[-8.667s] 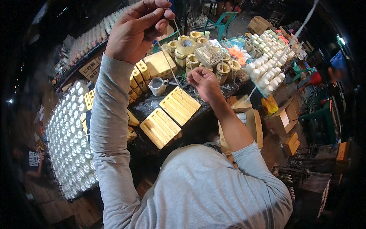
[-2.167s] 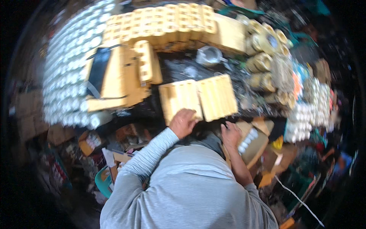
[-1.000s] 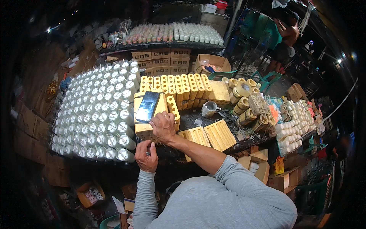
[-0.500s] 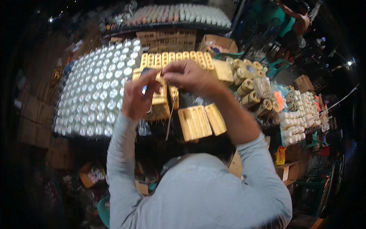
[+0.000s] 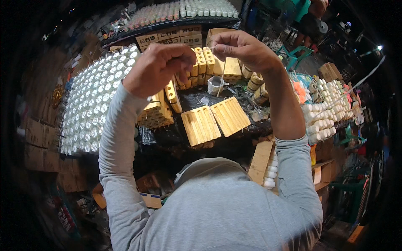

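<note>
My right hand (image 5: 247, 51) is raised over the far side of the work table, thumb and forefinger pinched on a thin pale string (image 5: 222, 75) that hangs down from them. To its left, my left hand (image 5: 162, 67) is held up with its fingers curled in; what they hold, if anything, is hidden. Below the hands, two yellow grooved mould halves (image 5: 201, 125) lie side by side, grooves up, on the black-covered table. A small grey metal cup (image 5: 215, 85) stands behind them. Yellow blocks with round holes (image 5: 202, 60) stand in a row beyond, partly covered by my left hand.
Many white-filled glass cups (image 5: 94, 100) cover the table's left side. Tape-wrapped cylinders (image 5: 256, 81) stand right of the metal cup. White cups (image 5: 320, 121) are stacked further right. Cardboard boxes (image 5: 169, 35) sit behind, and a person (image 5: 310, 23) is at the far right.
My hands have moved apart, the right one going right and farther away. The string now hangs farther right, beneath my right hand. The view has shifted, showing the metal cup.
</note>
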A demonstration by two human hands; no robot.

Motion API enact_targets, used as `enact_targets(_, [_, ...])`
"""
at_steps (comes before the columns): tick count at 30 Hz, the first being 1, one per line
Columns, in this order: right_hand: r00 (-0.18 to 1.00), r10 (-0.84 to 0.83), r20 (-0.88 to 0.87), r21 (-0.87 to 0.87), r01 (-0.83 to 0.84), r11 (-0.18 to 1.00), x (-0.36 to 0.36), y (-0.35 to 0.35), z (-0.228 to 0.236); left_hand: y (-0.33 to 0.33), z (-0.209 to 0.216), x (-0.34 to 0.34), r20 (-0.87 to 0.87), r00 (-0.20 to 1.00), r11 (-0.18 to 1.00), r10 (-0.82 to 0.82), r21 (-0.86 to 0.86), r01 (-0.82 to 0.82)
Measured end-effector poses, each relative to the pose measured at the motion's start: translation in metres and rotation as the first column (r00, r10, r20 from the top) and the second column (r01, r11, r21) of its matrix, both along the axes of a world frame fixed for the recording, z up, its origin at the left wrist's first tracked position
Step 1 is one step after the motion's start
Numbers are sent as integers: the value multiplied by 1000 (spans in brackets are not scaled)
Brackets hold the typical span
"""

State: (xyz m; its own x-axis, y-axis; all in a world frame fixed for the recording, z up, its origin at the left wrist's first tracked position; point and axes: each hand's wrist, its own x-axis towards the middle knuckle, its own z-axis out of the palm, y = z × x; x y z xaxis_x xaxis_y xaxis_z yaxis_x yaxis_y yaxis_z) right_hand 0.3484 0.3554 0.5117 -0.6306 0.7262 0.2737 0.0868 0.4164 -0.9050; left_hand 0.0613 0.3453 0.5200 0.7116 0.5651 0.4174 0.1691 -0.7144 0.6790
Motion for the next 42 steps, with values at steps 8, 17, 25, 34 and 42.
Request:
enact_targets(8, [959, -176, -224, -180, 136, 974, 38, -41, -84, 8, -8, 68, 67, 924, 542, 377, 793, -279])
enact_targets(17, [811, -356, -464, -408, 161, 899, 65, -65, -158, 17, -10, 113, 124, 930, 504, 346, 812, -296])
enact_targets(25, [718, -416, -558, -397, 209, 894, 57, -60, -158, 20, 35, 135, 294, 925, 658, 241, 651, -379])
enact_targets(34, [679, -333, -654, -424, 36, 905, 6, -34, -171, 69, 22, 153, 399, 906, 769, 141, 532, -354])
enact_targets(42, [453, -657, -602, -716, 59, 696, 41, -158, -296, 96, -180, 141, 43, 946, 893, 321, 319, -318])
